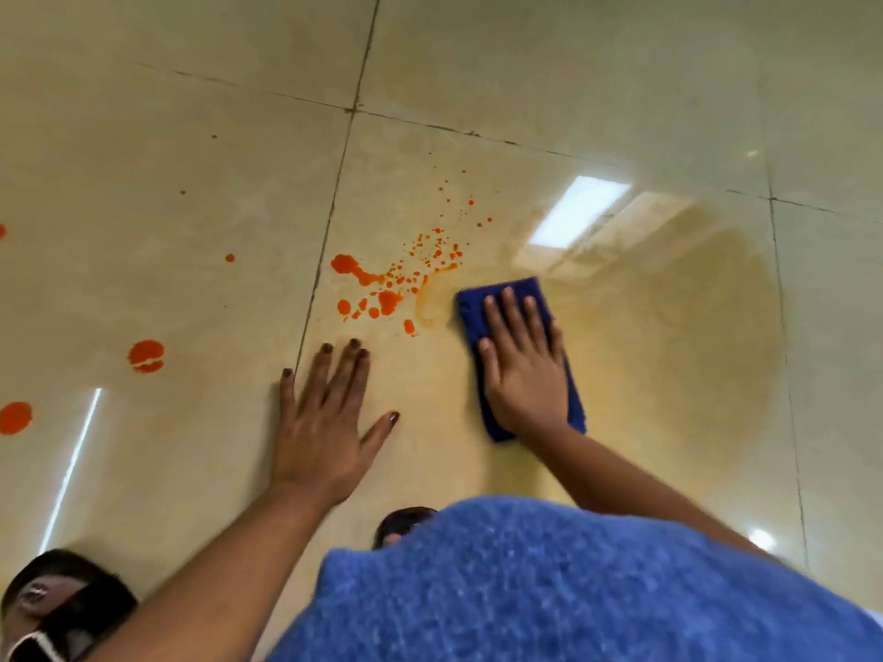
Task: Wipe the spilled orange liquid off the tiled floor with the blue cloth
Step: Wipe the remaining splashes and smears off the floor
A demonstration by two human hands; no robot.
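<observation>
Cloth [518,355], blue and folded, lies on the tiled floor [621,112] under the flat, straight-fingered right hand [523,365], its left edge just beside orange liquid [382,289]. Left hand [325,413] presses flat, fingers spread, near a grout line.

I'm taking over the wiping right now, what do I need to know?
Right hand presses flat on the blue cloth, on the floor right of the main spill.
Left hand rests flat on the tiled floor, holding nothing.
Done: the patch right of the cloth shows only a faint yellowish smear.
Left: the orange splatter just left of the cloth, plus bigger drops further left.
</observation>
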